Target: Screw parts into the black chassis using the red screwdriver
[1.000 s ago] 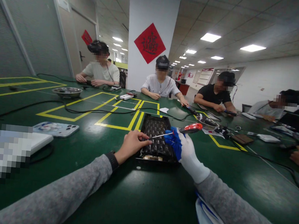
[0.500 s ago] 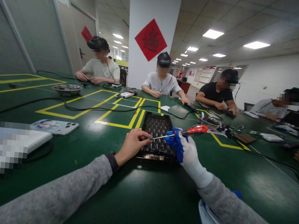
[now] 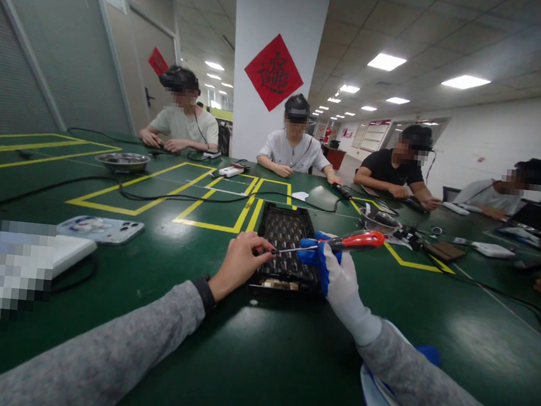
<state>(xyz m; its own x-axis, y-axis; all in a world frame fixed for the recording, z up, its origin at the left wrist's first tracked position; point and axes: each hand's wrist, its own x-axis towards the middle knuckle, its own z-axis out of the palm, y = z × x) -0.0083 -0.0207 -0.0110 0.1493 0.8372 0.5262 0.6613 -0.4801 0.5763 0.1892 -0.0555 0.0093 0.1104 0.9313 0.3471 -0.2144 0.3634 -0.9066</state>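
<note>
Right hand, in a white glove with blue palm coating, is closed around a screwdriver with a red-and-dark handle and thin metal shaft, gripped up near where the shaft starts, so the handle pokes out right of the fist. Bare left hand has thumb and fingers pinched tight on a small dark piece right by the shaft tip; too tiny to say what it is or whether the tip actually touches it. Just under both grips sits an open black rectangular case, its right side partly hidden by the glove, slot contents hard to make out
</note>
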